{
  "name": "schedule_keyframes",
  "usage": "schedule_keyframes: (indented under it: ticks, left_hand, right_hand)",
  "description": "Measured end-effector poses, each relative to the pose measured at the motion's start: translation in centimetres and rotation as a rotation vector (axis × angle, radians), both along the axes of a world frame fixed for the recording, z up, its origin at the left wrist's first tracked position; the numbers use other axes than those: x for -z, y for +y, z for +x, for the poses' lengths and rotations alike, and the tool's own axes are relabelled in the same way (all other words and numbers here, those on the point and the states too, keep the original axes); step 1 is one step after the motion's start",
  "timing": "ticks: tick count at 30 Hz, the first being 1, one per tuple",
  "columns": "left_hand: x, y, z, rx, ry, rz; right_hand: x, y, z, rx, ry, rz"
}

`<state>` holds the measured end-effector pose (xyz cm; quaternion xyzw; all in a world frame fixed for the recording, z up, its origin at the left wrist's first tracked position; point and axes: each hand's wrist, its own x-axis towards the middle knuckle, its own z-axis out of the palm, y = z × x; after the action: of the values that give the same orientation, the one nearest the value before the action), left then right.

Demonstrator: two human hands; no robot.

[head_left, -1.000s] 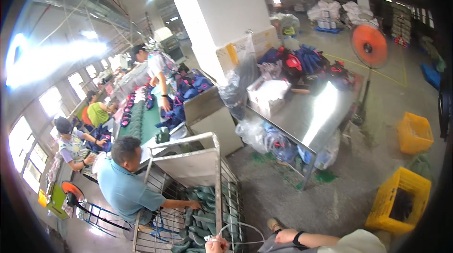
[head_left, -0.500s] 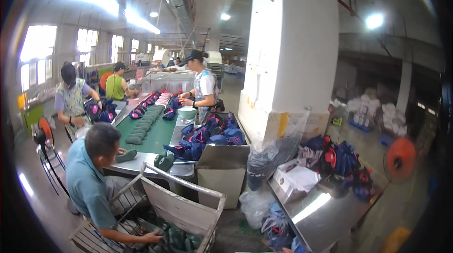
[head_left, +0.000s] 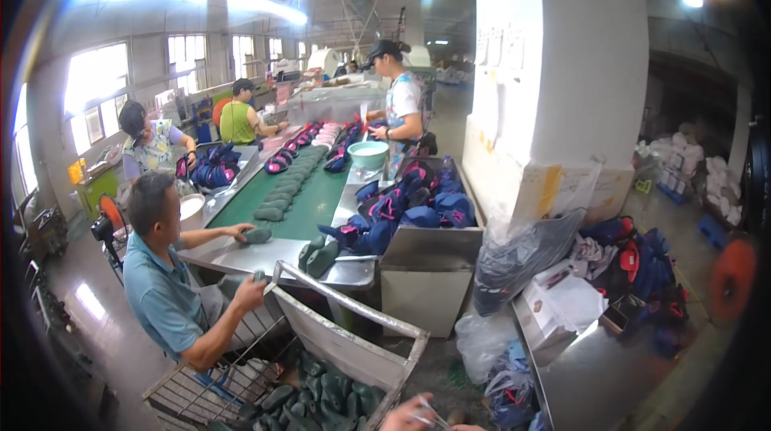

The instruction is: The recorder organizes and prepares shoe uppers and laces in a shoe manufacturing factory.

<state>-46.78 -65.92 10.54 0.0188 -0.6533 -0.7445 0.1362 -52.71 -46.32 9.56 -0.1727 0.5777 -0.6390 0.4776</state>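
Raised out of the wire cart (head_left: pixel 345 340) since half a second ago is the near hand (head_left: pixel 250 293) of a blue-shirted co-worker (head_left: pixel 165 294), and more of the wearer's own hands has been brought into view at the lower edge. Far ahead and left of those hands, navy footwear (head_left: pixel 213 167) is heaped beside a person in a patterned top (head_left: pixel 151 148). Nearer, still left of the hands, one dark green foot-shaped form (head_left: pixel 259 277) is gripped by the co-worker, and another (head_left: pixel 257 235) is touched on the metal end of a long desk (head_left: pixel 233 255). Beyond the cart, a row of such forms (head_left: pixel 289 186) is lined up on that desk; just left of the hands, a pile of forms (head_left: pixel 321 395) is held in the cart. Ahead of the hands, a pale green basin (head_left: pixel 368 153) and a heap of navy and pink footwear (head_left: pixel 409 210) are set. A pale cord (head_left: pixel 438 416) is pinched in the left hand (head_left: pixel 405 415); the right hand (head_left: pixel 467 428) is placed near it, apart, and is mostly cut off, so whether it is closed cannot be told. Right of the hands, clear plastic bags (head_left: pixel 482 343) are bunched against a metal desk (head_left: pixel 594 387), on which a white box (head_left: pixel 540 326) is set.
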Motion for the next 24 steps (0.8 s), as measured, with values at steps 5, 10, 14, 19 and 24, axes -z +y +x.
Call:
schedule_keyframes:
  ticks: [5,10,14,19,24]
  left_hand:
    - [-7.0,-7.9,0.1,-0.762,-0.14,-0.177]
    - [-7.2,-10.7,-2.3,-0.895,-0.192,-0.12]
    - [-7.2,-11.7,-6.4,-1.016,-0.038,-0.115]
    - [-7.7,-11.2,-13.1,-1.061,-0.007,-0.359]
    - [-5.2,-10.9,-13.7,-1.004,-0.196,-0.236]
  right_hand:
    - [-2.1,-4.4,-6.6,-0.001,-0.039,-0.022]
    - [1.4,-7.6,-16.4,-0.234,0.279,0.076]
    - [-0.5,-7.8,-22.0,-0.014,0.334,-0.016]
    - [2.8,-6.6,-28.5,0.04,0.155,-0.088]
    - [6.5,-7.7,-31.5,0.029,0.126,0.065]
